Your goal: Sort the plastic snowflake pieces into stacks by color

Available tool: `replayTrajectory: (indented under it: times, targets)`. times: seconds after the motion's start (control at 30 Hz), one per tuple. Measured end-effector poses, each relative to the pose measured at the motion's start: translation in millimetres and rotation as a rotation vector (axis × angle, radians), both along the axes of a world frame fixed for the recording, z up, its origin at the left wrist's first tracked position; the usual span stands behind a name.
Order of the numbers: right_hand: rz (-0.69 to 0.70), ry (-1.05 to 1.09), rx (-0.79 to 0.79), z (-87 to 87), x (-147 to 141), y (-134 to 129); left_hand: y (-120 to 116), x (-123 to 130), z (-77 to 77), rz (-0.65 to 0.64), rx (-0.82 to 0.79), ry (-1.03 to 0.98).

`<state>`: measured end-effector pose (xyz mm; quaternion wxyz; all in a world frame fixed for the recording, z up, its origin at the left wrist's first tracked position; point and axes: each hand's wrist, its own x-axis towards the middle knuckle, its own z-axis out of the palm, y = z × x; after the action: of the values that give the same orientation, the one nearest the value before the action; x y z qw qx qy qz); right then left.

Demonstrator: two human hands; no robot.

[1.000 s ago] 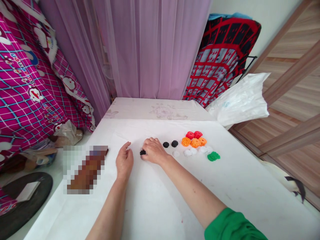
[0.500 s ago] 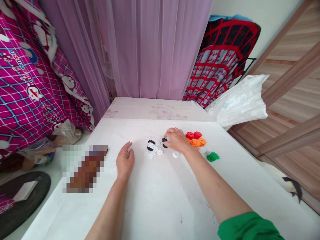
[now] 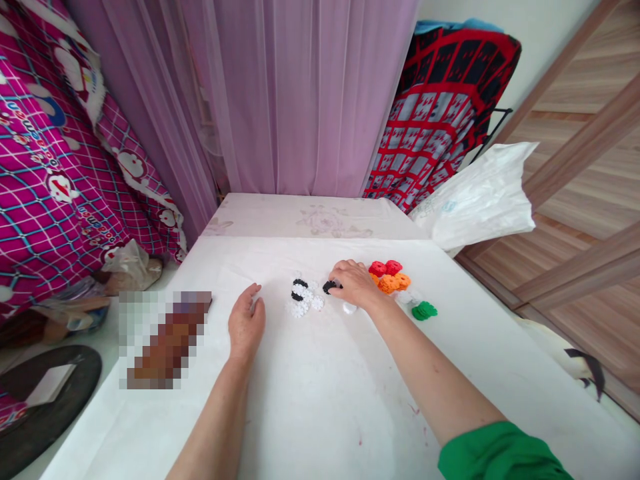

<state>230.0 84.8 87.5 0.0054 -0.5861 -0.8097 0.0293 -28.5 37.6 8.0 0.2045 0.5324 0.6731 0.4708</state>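
My right hand (image 3: 354,283) reaches to the middle of the table. Its curled thumb and fingers close around a small black notched disc (image 3: 328,287), partly covered by the hand. Resting on the cloth with nothing in it, my left hand (image 3: 246,323) has its fingers and thumb apart. Between the two hands lies a loose group of white notched discs (image 3: 301,309), with black discs (image 3: 296,297) among them. Just below my right hand is a white round piece (image 3: 349,308).
Right of my right hand lie piles of red discs (image 3: 386,268), orange discs (image 3: 393,283) and green discs (image 3: 425,311). At the left is a blurred-out object (image 3: 167,343). A white plastic bag (image 3: 480,197) stands by the far right edge of the table (image 3: 300,400).
The fingers of my right hand have come together over the black pieces, which now show as one dark spot. My left hand stays in place; the view has shifted slightly.
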Motion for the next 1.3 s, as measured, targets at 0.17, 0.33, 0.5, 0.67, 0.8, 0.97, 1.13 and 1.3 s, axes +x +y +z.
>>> replayTrajectory:
  times: [0.17, 0.33, 0.5, 0.67, 0.8, 0.97, 1.13, 1.3]
  targets:
    - [-0.023, 0.097, 0.075, 3.7, 4, -11, 0, 0, 0.2, -0.003, -0.005, 0.006]
    - [-0.196, 0.232, 0.055, -5.4, -16, -54, 1, 0, 0.4, -0.004, -0.027, 0.024]
    - [-0.347, 0.201, -0.021, -24.2, -52, -79, 1, -1, -1.4, -0.016, -0.012, 0.028]
    - [-0.405, 0.125, -0.041, -30.0, -67, -69, 1, -2, -0.4, -0.011, -0.023, 0.035]
    - [-0.433, 0.135, -0.004, -37.1, -68, -67, 1, -1, 1.1, -0.012, -0.031, 0.029]
    - [-0.424, 0.211, 0.017, -46.1, -66, -76, 1, -1, 0.1, -0.009, -0.006, 0.013]
    - [-0.429, 0.308, -0.008, -45.9, -64, -79, 1, -3, -2.7, -0.009, 0.005, 0.032]
    - [-0.430, 0.337, -0.063, -39.3, -61, -79, 0, -6, -3.5, -0.022, -0.015, 0.063]
